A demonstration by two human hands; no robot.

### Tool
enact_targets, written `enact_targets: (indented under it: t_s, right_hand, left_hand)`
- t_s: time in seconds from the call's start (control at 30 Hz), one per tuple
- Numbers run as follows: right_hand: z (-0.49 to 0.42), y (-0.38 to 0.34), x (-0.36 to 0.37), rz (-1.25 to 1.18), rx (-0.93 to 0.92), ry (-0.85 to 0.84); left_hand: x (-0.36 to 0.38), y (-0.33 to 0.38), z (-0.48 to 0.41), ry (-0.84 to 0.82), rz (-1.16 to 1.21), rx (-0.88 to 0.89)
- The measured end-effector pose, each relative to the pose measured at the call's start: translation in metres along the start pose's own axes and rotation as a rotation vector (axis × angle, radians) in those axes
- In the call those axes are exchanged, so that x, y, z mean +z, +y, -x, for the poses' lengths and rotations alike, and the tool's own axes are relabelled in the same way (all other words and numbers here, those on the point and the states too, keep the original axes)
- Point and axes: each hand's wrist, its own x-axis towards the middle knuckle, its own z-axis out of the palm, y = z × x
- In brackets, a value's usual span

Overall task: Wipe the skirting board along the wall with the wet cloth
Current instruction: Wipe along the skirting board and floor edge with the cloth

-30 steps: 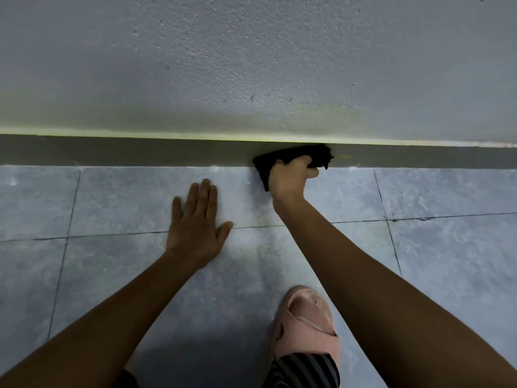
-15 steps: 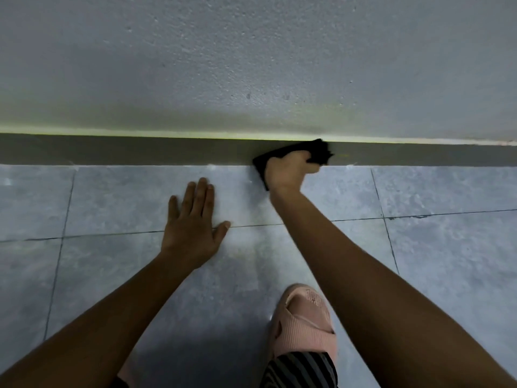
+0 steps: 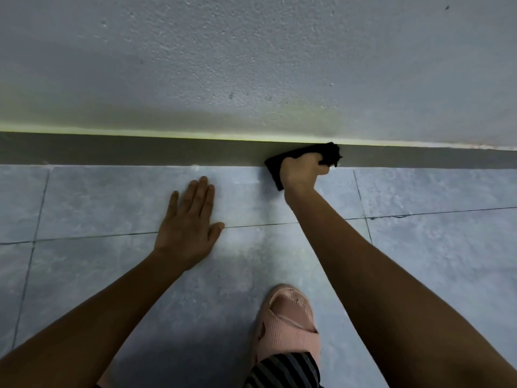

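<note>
So, quick rundown of where things stood:

Right hand: the right hand [image 3: 303, 170] was curled tight around a black cloth [image 3: 275, 170], pressing it flat against the skirting board [image 3: 140, 151], pretty much where the board met the floor.

Cloth: bunched up at its right end, poking up to the board's top edge, with a flat corner hanging down onto the floor tile [image 3: 126, 197] on the left side of the fist. Couldn't tell from looks alone whether it was wet, too dark.

Left hand: the left hand [image 3: 188, 228] was spread flat, palm down, fingers together and holding nothing, planted on the floor just short of the board. Looked like it was propping up the body weight.

Skirting board: a dark grey strip along the whole foot of the wall [image 3: 251, 65], edge to edge of the view. The cloth sat a bit right of the middle.

Progress: honestly hard to call. No obvious wet streak or clean/dirty line on either side of the cloth, so I couldn't say which stretch was done. My guess was mid-wipe, with a good length still left on at least one side.

Left over: some pale specks along the floor joint to the left of the cloth, maybe dust or old paint.

Other stuff: a pink slipper [image 3: 288, 323] at the near edge, striped trouser hem just over it.
</note>
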Motion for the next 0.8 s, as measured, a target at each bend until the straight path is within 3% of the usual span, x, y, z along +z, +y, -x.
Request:
enact_targets:
  t_s: [0.13,0.2,0.33,0.47,0.53,0.6,0.7,0.8]
  right_hand:
    - [-0.001,0.011,-0.008,0.118,0.125,-0.109]
    - [0.001,0.016,-0.009,0.126,0.085,-0.182]
    - [-0.016,0.01,-0.024,0.094,-0.054,-0.022]
    - [-0.039,0.004,-0.038,-0.123,0.163,0.005]
    - [-0.037,0.011,-0.037,-0.006,0.2,-0.084]
    - [-0.033,0.021,-0.034,0.151,0.095,-0.162]
    - [-0.037,0.022,-0.039,0.13,-0.075,-0.023]
    - [-0.052,0.012,-0.051,0.12,-0.058,0.109]
  left_hand:
    - [-0.001,0.016,-0.012,-0.028,-0.018,0.114]
    - [-0.002,0.022,-0.017,-0.04,-0.023,0.146]
    - [-0.001,0.021,-0.022,-0.109,-0.007,0.174]
    - [0.002,0.022,-0.023,-0.092,-0.049,0.159]
    - [0.004,0.026,-0.025,-0.089,-0.044,0.129]
    - [0.005,0.031,-0.026,-0.088,-0.029,0.107]
    - [0.003,0.033,-0.026,-0.09,-0.015,0.085]
    - [0.001,0.033,-0.026,-0.119,-0.041,0.086]
